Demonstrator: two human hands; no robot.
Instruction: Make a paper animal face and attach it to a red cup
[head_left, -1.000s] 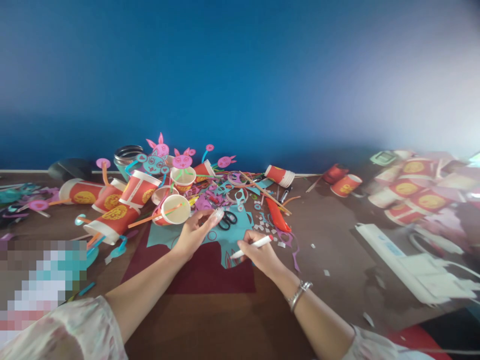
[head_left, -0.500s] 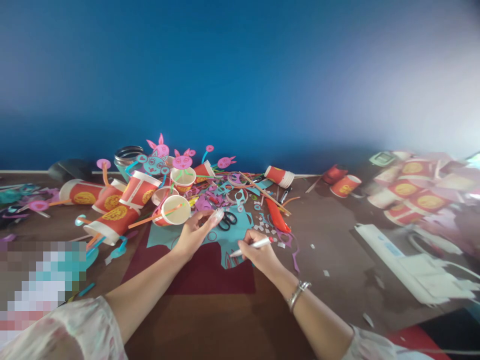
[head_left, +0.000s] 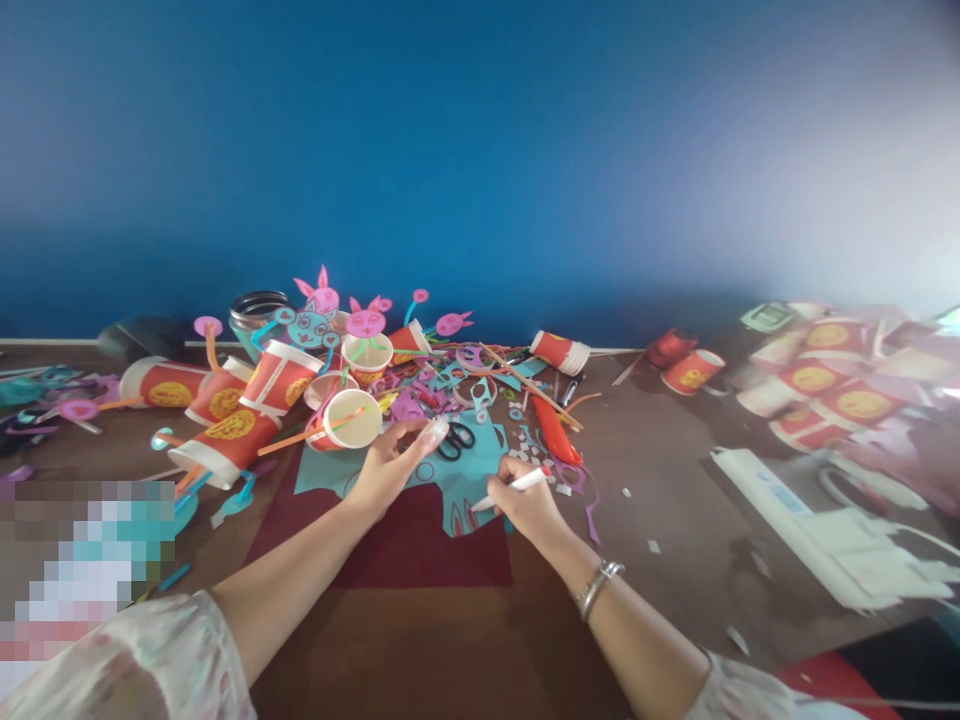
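In my right hand [head_left: 521, 497] is a white marker [head_left: 534, 479] with a red end. Its tip rests at red ear-shaped outlines [head_left: 463, 515] drawn on the light blue paper [head_left: 486, 437]. My left hand [head_left: 394, 462] lies over the paper's left part with fingers closed together. Something pale shows at its fingertips, too unclear to name. Black-handled scissors [head_left: 456, 441] lie on the paper just right of those fingertips. Under the blue paper is a dark red sheet [head_left: 420, 562].
Red-and-white paper cups [head_left: 279, 380] with straws and cut-out animal faces crowd the left. Paper scraps [head_left: 409, 403] and an orange-red tube-like thing [head_left: 556, 432] lie beyond my hands. At right are a white power strip [head_left: 772, 525] and more cups [head_left: 862, 405].
My right hand has shifted slightly right with the marker, its tip moving from the left ear outline towards the right one. The left hand stays put.
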